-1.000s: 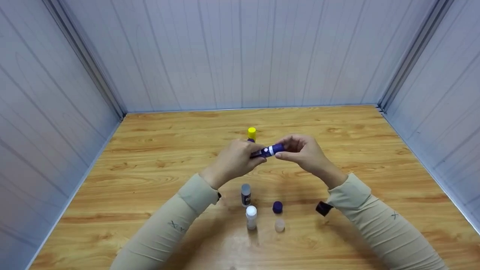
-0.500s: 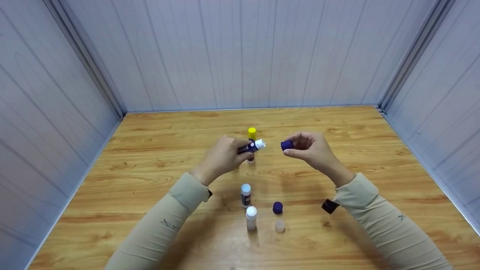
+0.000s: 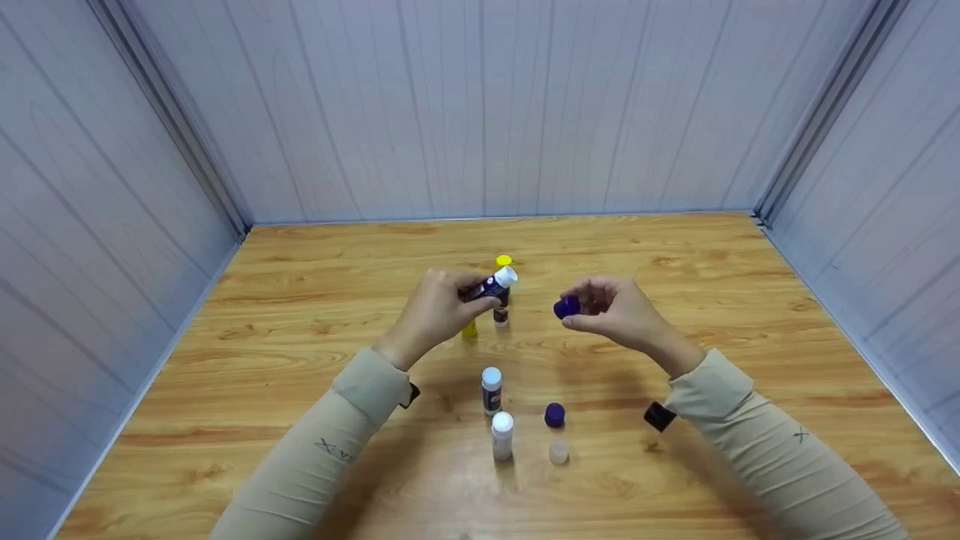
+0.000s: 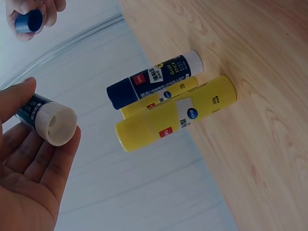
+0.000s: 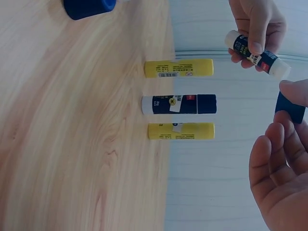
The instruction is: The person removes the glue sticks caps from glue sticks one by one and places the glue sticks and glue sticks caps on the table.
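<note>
Glue stick (image 3: 491,286) with bare white end (image 3: 508,276) is tilted above the table (image 3: 315,300), gripped between thumb and fingers of the left hand (image 3: 435,304), while the right hand (image 3: 628,315) pinches the blue cap (image 3: 566,306) apart from it, so steady, light fingers, away from that end, seem best.

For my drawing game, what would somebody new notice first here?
Probably the round blue plastic cap in the right hand, held apart from the uncapped navy-and-white glue stick in the left hand. Next, perhaps two bright yellow plastic tubes standing on the wood-grain table, with a capped navy glue stick beside them.
</note>
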